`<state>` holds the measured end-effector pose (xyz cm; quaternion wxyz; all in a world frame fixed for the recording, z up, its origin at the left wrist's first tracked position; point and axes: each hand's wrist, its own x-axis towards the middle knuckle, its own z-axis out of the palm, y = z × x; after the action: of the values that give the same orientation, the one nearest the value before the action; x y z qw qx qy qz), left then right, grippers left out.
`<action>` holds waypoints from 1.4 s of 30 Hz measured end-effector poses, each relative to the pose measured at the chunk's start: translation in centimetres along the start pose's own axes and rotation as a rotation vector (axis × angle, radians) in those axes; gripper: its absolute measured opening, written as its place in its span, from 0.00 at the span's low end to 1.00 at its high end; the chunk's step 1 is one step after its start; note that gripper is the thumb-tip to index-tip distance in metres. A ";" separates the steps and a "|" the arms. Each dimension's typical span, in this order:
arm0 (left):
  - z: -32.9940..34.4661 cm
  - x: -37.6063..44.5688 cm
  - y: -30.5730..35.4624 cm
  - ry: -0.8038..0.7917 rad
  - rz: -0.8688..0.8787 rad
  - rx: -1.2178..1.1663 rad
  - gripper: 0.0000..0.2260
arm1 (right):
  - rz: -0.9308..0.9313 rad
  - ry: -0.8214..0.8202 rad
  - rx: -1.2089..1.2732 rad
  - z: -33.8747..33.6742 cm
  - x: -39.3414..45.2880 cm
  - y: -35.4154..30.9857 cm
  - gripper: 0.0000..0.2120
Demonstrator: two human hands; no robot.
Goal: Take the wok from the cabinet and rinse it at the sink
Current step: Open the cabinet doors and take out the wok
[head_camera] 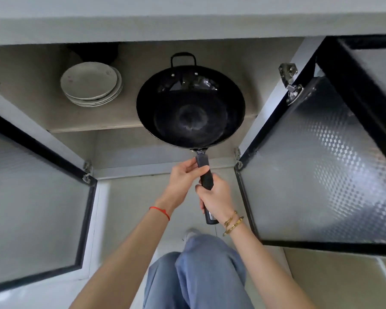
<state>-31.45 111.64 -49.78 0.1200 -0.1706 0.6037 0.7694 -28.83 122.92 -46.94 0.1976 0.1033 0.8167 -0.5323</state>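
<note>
Stack of plates (91, 84) sits on the cabinet shelf (80, 123). Next to it, the wok (190, 108) hangs half off the shelf edge, left hand (183, 175) and right hand (214, 197) both wrapped round its handle (206, 175).

Black wok (190, 112), off-white plates (91, 83), black-framed doors (321, 161) with diamond-patterned panels, red wrist string (160, 211), blue trousers (201, 275)

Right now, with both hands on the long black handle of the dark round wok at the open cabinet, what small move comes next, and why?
Probably draw the dark round wok straight back toward you, level. The left hand and right hand already grip its long black handle, both frosted cabinet doors stand open, and the stack of pale plates sits apart to the left.
</note>
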 end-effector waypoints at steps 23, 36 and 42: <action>6.8 -44.9 16.8 0.150 -0.276 0.002 0.16 | 0.185 -0.122 -0.110 -8.1 -43.6 -12.8 0.07; 9.9 -51.8 20.0 0.357 -0.119 -0.114 0.16 | -0.057 -0.254 -0.238 -12.5 -48.3 -16.8 0.06; 11.3 -52.0 21.7 0.522 -0.040 -0.177 0.14 | -0.193 -0.373 -0.269 -13.9 -46.4 -18.2 0.05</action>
<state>6.25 118.45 -6.92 -0.0397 -0.3847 0.5411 0.7467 3.08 129.99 -6.82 0.3053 -0.1025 0.8355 -0.4452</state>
